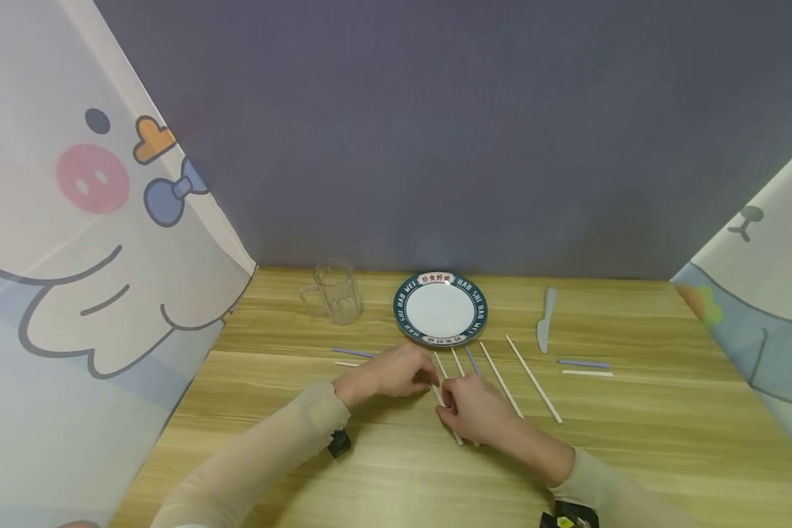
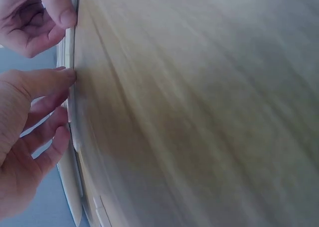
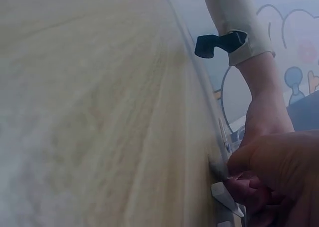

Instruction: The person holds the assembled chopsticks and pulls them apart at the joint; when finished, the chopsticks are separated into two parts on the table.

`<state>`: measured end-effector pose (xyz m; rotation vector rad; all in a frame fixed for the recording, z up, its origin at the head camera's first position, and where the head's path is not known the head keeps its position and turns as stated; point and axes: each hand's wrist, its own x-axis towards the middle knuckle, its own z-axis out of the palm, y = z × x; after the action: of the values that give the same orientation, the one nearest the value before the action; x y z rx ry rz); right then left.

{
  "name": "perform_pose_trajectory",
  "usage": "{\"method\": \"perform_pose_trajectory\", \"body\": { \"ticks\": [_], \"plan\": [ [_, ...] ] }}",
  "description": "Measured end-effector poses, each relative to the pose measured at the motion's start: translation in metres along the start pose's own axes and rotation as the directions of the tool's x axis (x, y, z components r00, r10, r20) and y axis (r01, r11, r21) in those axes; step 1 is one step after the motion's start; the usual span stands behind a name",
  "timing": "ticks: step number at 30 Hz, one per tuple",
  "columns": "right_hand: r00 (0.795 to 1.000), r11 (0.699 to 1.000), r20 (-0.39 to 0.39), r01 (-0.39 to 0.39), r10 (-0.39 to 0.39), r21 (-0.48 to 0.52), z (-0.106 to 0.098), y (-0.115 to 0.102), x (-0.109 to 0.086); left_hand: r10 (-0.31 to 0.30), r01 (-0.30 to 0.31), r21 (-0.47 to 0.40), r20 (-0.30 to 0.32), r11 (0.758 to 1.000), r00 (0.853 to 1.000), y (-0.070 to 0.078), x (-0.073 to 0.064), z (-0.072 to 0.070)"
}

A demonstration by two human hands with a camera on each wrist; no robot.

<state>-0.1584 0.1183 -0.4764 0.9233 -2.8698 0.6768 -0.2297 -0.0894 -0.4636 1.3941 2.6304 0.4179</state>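
In the head view, a slim white chopstick (image 1: 438,396) slants on the wooden table below the plate. My left hand (image 1: 402,370) pinches its upper part between thumb and fingertips. Lower down, my right hand (image 1: 480,411) grips the same chopstick, with the lower end poking out beneath the fingers. The left wrist view shows both thumbs at the stick, close together, and the other left fingers loosely bent. Beside the right hand lie another white chopstick (image 1: 500,378), a longer one (image 1: 534,380) and a purple stick (image 1: 473,360), partly hidden by that hand.
A round plate (image 1: 405,323) with a dark green rim stands behind the hands. A clear glass mug (image 1: 343,297) is at the back left, a pale knife (image 1: 545,323) at the right. Short purple sticks (image 1: 584,363) and white sticks (image 1: 587,374) lie at both sides.
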Motion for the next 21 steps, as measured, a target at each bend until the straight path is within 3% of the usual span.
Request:
{"method": "perform_pose_trajectory", "body": {
  "ticks": [8,11,16,21],
  "plan": [
    [1.0,0.999,0.023,-0.018,0.018,0.028,-0.012,0.003,0.002,-0.002,0.004,0.044,-0.054,0.999,0.999,0.002,-0.005,-0.006],
    [1.0,0.999,-0.015,0.026,-0.025,0.019,-0.027,0.006,0.004,0.003,-0.002,0.018,-0.092,1.0,0.996,0.006,-0.007,-0.013],
    [0.991,0.992,-0.051,0.124,-0.124,-0.005,-0.055,0.01,0.009,0.025,-0.044,-0.11,-0.165,0.993,0.986,0.015,-0.006,-0.025],
    [0.959,0.969,-0.142,0.238,-0.246,-0.071,-0.073,0.012,0.013,0.075,-0.098,-0.073,-0.265,0.993,0.961,0.029,-0.006,-0.04]
  ]
}}
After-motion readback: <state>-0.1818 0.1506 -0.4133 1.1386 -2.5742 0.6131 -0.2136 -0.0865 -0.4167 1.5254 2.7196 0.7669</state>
